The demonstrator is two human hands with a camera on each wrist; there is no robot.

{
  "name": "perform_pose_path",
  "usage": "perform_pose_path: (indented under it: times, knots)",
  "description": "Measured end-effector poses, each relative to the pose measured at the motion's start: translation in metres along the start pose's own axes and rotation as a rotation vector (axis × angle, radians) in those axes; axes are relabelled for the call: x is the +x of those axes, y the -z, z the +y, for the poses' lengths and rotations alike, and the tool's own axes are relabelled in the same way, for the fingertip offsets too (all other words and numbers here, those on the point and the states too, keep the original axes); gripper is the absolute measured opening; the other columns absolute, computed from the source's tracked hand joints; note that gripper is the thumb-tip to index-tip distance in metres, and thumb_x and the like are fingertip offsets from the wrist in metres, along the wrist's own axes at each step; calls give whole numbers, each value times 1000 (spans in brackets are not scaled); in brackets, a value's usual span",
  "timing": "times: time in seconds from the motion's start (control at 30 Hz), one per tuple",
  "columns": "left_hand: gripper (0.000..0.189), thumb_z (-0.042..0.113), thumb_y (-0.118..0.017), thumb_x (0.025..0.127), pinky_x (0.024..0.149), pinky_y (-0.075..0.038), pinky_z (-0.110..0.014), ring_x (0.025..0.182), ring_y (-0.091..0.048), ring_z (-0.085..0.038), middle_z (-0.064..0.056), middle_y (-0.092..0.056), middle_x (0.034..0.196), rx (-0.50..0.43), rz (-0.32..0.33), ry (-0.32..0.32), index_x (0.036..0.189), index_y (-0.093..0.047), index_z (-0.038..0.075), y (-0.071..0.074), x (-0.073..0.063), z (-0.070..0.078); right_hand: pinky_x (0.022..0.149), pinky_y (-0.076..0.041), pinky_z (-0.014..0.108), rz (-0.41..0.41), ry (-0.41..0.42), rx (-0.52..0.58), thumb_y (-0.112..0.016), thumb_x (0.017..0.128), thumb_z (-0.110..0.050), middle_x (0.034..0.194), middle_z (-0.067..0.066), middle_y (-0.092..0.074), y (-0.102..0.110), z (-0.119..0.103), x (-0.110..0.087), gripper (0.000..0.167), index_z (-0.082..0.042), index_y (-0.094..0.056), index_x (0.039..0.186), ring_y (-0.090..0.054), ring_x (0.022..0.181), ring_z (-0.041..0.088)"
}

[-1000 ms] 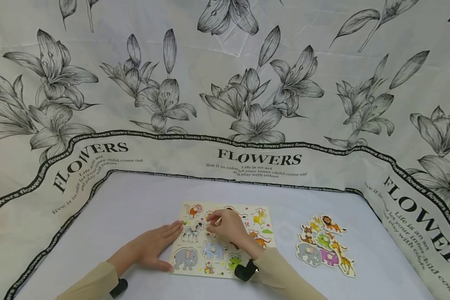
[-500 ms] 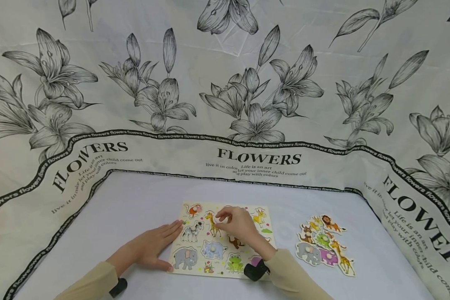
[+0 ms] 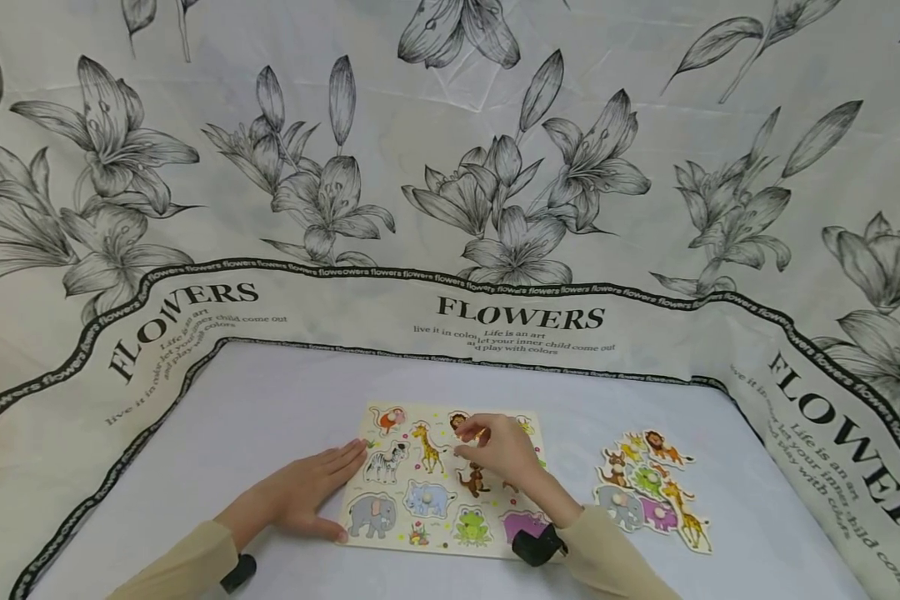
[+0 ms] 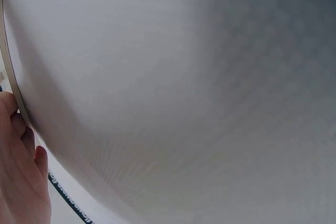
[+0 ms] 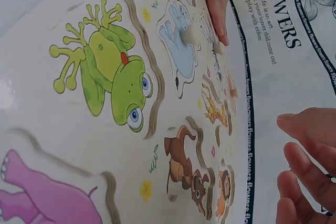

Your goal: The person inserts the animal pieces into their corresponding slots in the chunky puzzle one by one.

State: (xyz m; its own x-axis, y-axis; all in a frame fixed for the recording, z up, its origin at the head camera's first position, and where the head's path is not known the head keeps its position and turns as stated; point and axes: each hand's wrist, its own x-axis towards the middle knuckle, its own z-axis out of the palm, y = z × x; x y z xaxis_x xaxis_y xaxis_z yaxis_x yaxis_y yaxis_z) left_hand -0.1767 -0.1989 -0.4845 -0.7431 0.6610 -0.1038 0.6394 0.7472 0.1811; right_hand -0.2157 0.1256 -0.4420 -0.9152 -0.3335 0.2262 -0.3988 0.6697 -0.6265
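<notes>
A cream animal puzzle board (image 3: 437, 542) lies on the white cloth. My left hand (image 3: 303, 496) rests along its left edge with straight fingers; in the left wrist view these fingers (image 4: 23, 156) touch the board's side. Over the upper right part hovers my right hand (image 3: 506, 454), fingers loosely bent and holding nothing; the right wrist view shows its thumb and fingers (image 5: 304, 166) apart. Knobbed pieces sit in the board: a light-blue rhino (image 3: 426, 500), a zebra (image 3: 385, 462) and a red monkey (image 3: 388, 419). The giraffe (image 3: 427, 447), frog (image 5: 115, 72) and purple hippo (image 5: 47, 192) recesses show their printed pictures.
Right of the board is a pile of loose animal pieces, among them a grey elephant (image 3: 618, 507), a purple hippo (image 3: 657, 515), a giraffe (image 3: 693, 525) and a lion (image 3: 663, 447). A flower-printed cloth (image 3: 495, 208) rises behind and around the table.
My right hand has moved right across the board from the giraffe recess, uncovering the giraffe, kangaroo and frog pictures. My left hand stays on the board's left edge.
</notes>
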Motion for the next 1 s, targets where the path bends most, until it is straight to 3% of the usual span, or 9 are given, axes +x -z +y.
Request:
perform_pose_path:
  times: [1.0]
  knots:
    - [106,76,-51,78,116,-34,-43,146,-26,-29,-12,-22,160,22,12,-35,151,-26,4,0,0,1,50,-41,19,66,-65,-29,-80,76,-17,80,-5,-71,47,42,-37,17,-15,-74,92,-55,65,4]
